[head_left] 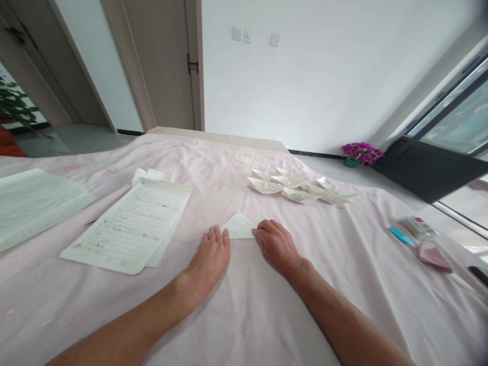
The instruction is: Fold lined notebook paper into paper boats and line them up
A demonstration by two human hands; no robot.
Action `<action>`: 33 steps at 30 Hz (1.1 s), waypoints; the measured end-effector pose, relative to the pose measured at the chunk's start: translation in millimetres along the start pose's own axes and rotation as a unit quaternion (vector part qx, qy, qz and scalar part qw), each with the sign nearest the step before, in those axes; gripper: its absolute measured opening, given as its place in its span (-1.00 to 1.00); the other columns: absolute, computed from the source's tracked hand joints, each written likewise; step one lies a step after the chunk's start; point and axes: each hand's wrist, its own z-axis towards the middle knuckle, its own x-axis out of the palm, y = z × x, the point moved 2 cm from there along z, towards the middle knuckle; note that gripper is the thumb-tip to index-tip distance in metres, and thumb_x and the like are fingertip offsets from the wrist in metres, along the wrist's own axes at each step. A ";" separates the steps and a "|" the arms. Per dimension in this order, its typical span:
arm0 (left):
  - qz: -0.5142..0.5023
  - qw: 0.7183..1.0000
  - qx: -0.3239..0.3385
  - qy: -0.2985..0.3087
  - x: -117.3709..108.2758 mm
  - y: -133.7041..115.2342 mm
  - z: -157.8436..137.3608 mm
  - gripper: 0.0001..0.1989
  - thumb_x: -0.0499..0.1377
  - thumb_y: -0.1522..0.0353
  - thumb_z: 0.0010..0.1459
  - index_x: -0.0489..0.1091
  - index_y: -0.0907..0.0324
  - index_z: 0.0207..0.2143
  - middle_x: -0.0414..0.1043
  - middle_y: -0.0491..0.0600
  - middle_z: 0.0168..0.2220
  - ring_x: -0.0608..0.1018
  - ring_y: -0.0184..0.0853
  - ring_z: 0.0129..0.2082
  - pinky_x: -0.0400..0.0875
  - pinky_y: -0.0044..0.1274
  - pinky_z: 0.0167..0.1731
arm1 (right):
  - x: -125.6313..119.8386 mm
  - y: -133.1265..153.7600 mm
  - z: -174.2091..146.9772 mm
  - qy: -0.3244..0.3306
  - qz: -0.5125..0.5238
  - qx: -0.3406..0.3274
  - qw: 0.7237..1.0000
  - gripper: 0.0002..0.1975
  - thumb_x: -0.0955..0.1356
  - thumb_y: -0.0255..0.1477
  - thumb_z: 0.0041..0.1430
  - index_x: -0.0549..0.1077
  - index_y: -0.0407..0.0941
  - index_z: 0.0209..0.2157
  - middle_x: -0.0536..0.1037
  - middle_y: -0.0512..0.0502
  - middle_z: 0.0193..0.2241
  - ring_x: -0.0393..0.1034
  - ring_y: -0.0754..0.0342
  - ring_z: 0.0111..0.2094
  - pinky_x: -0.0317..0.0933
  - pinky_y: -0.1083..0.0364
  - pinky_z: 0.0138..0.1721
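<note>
1. Fingers of left hand lay flat and together, tips touching the lower-left corner of the folded paper triangle; nothing gripped.
2. Right hand was flat too, fingertips on the triangle's lower-right corner.
3. Triangle sat at frame centre on the pink bedsheet.
4. No containers were visible.
5. Counts: one pile of folded paper boats upper right of centre, number unclear; lined sheets at left.
</note>
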 end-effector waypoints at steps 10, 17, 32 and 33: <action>0.004 1.000 -0.001 -0.007 2.2 0.1 -2.8 -0.49 0.03 0.58 0.22 0.24 0.32 0.23 0.31 0.50 0.11 0.50 -0.03 0.03 0.41 -0.32 -0.10 | -1.9 2.9 1.9 0.014 -0.012 -0.003 1.000 -0.67 0.26 -0.64 0.25 0.50 -0.04 -0.06 0.45 -0.09 -0.25 0.25 0.06 -0.24 0.13 0.12 -0.19; -0.022 1.000 0.010 0.000 1.7 1.3 -3.6 -0.44 0.05 0.53 0.25 0.15 0.12 0.29 0.34 0.41 0.10 0.50 -0.07 -0.01 0.42 -0.30 -0.14 | -1.4 8.2 0.6 0.023 -0.003 -0.054 0.998 -0.67 0.24 -0.57 0.32 0.44 -0.03 0.04 0.48 -0.12 -0.16 0.28 0.04 -0.17 0.14 0.07 -0.12; -0.011 1.000 0.012 -0.024 9.6 0.6 -7.6 -0.46 0.05 0.55 0.22 0.19 0.25 0.26 0.34 0.42 0.11 0.47 -0.06 0.03 0.37 -0.29 -0.08 | -10.4 36.6 -0.3 0.074 -0.065 -0.050 0.994 -0.70 0.28 -0.58 0.24 0.43 -0.09 -0.02 0.53 -0.16 -0.13 0.33 -0.04 -0.15 0.12 0.02 -0.18; -0.009 1.000 0.007 -0.022 9.8 0.2 -8.5 -0.47 0.04 0.56 0.21 0.21 0.28 0.24 0.34 0.43 0.12 0.47 -0.05 0.04 0.38 -0.28 -0.07 | -11.1 37.1 -0.6 0.075 -0.078 -0.049 0.993 -0.70 0.28 -0.60 0.22 0.44 -0.10 -0.04 0.53 -0.17 -0.13 0.34 -0.04 -0.16 0.12 0.01 -0.19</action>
